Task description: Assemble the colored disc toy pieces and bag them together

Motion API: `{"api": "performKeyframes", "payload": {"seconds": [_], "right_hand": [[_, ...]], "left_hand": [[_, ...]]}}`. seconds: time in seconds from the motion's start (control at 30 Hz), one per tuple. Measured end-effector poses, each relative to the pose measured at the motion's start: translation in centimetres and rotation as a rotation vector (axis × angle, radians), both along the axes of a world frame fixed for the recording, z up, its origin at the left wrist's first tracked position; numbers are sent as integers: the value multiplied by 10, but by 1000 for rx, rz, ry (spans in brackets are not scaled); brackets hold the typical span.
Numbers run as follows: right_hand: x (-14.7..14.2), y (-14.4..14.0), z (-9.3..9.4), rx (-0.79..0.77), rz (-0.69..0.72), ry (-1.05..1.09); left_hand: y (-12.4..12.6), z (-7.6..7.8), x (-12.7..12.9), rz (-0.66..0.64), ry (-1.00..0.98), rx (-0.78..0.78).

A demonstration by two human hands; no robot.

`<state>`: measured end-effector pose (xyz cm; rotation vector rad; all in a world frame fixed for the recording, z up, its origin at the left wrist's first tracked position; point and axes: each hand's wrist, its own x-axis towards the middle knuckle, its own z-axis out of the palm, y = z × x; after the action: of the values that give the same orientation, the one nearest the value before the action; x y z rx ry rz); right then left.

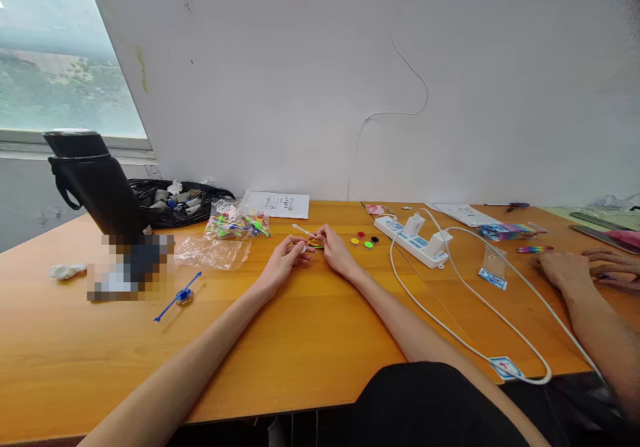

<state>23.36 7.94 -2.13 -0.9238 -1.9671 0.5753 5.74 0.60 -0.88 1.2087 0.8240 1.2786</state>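
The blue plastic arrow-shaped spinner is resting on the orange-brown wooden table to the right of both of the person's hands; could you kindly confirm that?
Not quite: in the head view, the blue plastic arrow-shaped spinner is to the left of the person's left hand and right hand. It does rest on the orange-brown wooden table.

Observed left hand [283, 261] beside right hand [337, 249], white stick [303, 231] pinched in latter; noted bottle [97, 193] far left, power strip [421, 251] right.
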Motion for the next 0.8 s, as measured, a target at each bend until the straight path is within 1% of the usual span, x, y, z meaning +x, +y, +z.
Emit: {"api": "performKeyframes", "payload": {"seconds": [0.07,0.17,0.23,0.3,0.43,0.53,0.67,0.8], "right_hand": [[-4,-2,3,-37,40,167],[-12,-6,6,-151,119,374],[-16,-10,6,-230,145,461],[-18,-14,5,-292,154,503],[-18,-23,3,-374,182,520],[-16,-26,2,-403,183,512],[-12,-25,2,-381,138,503],[-5,-23,1,-315,130,387]], "left_hand": [[1,-1,-1,20,-7,7],[5,-2,-4,77,-23,30],[8,-2,-7,114,-42,47],[10,-3,-8,140,-74,56],[14,-7,-9,143,-171,-5],[18,-11,-9,136,-206,-60],[20,-12,-9,126,-214,-90],[18,-8,-8,118,-183,-91]]}}
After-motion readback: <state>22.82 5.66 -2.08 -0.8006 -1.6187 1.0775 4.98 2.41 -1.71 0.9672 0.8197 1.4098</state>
